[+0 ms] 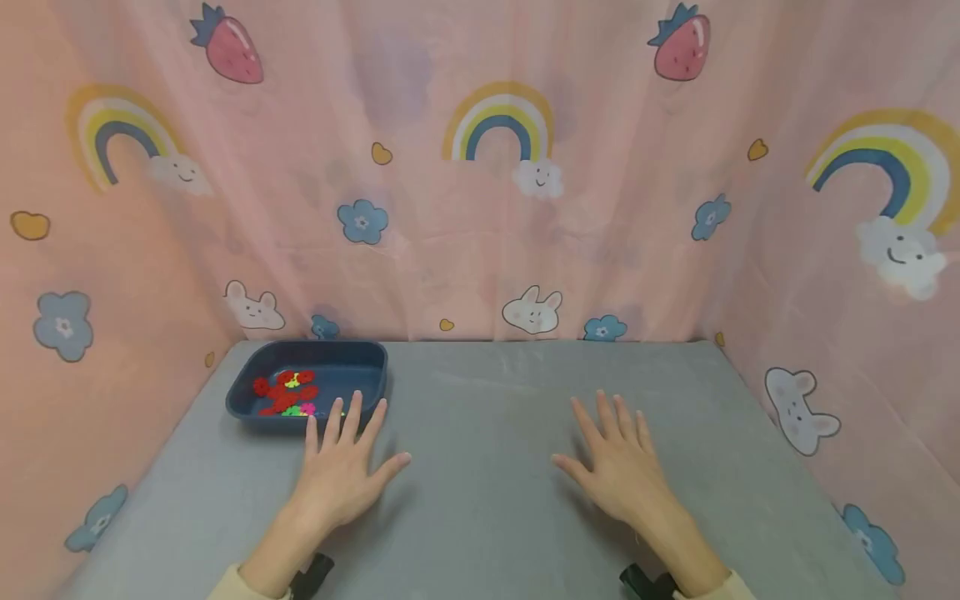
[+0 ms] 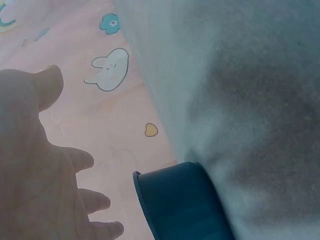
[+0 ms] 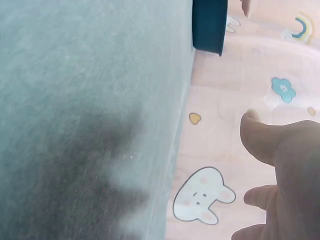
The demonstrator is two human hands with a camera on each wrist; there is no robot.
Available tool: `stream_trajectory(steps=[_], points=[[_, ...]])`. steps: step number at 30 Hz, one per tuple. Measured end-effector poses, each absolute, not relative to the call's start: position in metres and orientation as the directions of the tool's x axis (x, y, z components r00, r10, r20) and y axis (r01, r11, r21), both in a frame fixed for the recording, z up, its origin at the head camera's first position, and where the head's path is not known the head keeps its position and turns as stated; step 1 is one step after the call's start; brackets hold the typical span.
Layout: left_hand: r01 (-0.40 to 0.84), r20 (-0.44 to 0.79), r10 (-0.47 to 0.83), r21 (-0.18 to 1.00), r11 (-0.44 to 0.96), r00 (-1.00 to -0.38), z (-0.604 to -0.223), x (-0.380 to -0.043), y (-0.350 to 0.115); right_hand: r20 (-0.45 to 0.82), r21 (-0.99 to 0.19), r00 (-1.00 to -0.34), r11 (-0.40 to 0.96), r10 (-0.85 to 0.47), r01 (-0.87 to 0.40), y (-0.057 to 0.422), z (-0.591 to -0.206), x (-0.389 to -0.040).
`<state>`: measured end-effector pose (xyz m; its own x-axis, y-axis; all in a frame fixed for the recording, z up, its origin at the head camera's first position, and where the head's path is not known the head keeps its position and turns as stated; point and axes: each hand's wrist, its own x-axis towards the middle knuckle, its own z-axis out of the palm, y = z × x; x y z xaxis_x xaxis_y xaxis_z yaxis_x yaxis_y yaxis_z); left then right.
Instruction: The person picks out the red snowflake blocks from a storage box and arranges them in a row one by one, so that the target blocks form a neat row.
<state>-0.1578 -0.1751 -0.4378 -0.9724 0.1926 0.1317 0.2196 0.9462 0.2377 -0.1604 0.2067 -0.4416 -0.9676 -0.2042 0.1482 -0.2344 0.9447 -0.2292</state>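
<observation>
My left hand (image 1: 339, 475) hovers over the grey table with its fingers spread, its fingertips overlapping the front edge of a dark blue tray (image 1: 258, 422) in the head view. Inside the tray lie several small red flower-shaped pieces (image 1: 285, 398), along with a few yellow, green and pink ones. To the right, my right hand (image 1: 621, 471) is held palm down above the table, fingers spread and holding nothing. Each wrist view shows the tray from the side: its end wall (image 2: 185, 200) beyond the left hand, and a blue corner (image 3: 209, 25) farther from the right hand.
The grey tabletop (image 1: 480, 500) reaches back to a pink curtain (image 1: 420, 275) printed with rainbows, strawberries and bunnies. The curtain also encloses the left and right sides. Dark straps (image 1: 311, 577) with cameras sit on both wrists, beside pale sleeves.
</observation>
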Motion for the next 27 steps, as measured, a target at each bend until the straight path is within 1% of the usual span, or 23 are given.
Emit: stream_trajectory(steps=[12, 20, 27], points=[[0.212, 0.139, 0.182, 0.245, 0.946, -0.973, -0.433, -0.157, -0.188, 0.138, -0.203, -0.964, 0.946, -0.228, -0.253, 0.186, -0.443, -0.17], [0.205, 0.146, 0.173, 0.236, 0.95, -0.974, -0.429, -0.157, -0.2, 0.136, -0.217, -0.957, 0.935, -0.256, -0.281, 0.167, -0.442, -0.174], [0.192, 0.146, 0.16, 0.241, 0.951, -0.976, -0.424, -0.156, -0.211, 0.119, -0.202, -0.958, 0.938, -0.262, -0.282, 0.152, -0.44, -0.179]])
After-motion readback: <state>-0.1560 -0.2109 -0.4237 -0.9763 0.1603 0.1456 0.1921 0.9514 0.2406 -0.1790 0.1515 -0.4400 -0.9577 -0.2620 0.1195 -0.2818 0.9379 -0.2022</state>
